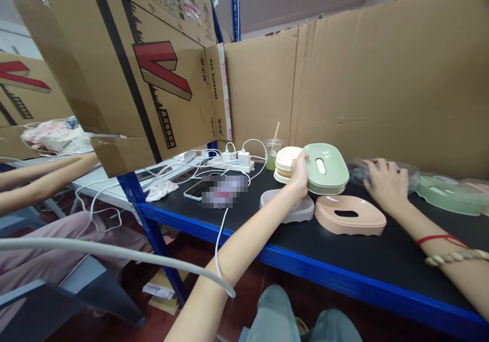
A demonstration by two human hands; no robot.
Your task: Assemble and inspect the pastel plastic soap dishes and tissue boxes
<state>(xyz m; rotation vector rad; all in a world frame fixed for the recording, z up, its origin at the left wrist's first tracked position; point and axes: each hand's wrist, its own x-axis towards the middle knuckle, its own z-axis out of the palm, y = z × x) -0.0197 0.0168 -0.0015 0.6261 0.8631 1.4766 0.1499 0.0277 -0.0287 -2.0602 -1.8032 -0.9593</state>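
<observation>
A person's left hand (299,173) grips the near-left edge of a sage-green oval plastic lid with a slot in its top (327,168), fingers curled around the rim and pinching it. The lid sits tilted at the back of the black desk with a blue front rail (382,260), just beside a stack of cream plastic lids (286,161). The right hand (386,181) rests palm-down, fingers spread, on a clear plastic bag (357,171), touching it without gripping. Near the left hand lie a pink oval plastic lid with a slot (349,215) and a pale grey plastic lid (292,205), side by side.

A clear cup of green drink with a stick (272,153) stands just behind the cream stack, near a white power strip with chargers (233,161) and its tangle of cables. The risk, as it looks: a swing of the tilted green lid could nudge the cream stack into the cup and spill drink toward the strip, and the edge-only grip could let the lid slip. Another person's forearms (42,176) reach in at far left.
</observation>
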